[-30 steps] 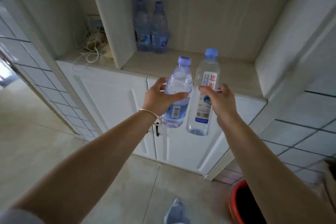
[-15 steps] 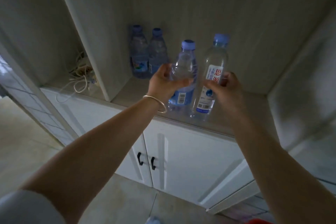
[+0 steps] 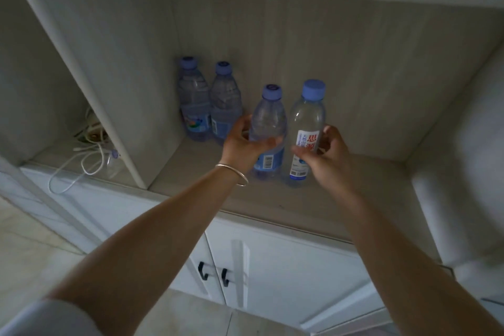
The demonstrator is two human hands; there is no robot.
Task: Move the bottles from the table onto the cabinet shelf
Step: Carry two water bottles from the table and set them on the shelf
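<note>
Both hands are setting bottles down on the cabinet shelf (image 3: pixel 341 199), and the partition board (image 3: pixel 90 95) at the left of this bay is the handiest marker for where everything sits. The left hand (image 3: pixel 242 146) is wrapped around a short blue-tinted bottle (image 3: pixel 268 128), fingers curled behind it and thumb across the front. The right hand (image 3: pixel 324 155) grips a taller clear bottle (image 3: pixel 306 131) around its white label. The two held bottles stand upright, side by side and nearly touching, well to the right of the partition, and their bases look to be on or just above the shelf; which of the two cannot be told. Two more bottles (image 3: pixel 210 106) already stand close together at the back, nearer the partition. To finish this step well, I would press each base flat on the shelf before loosening the fingers, then open both hands sideways and draw them straight back so that a knuckle does not clip a neighbour. The tall bottle looks the easier to tip. A tangle of white cable (image 3: pixel 81 155) lies beyond the partition, out of the way.
</note>
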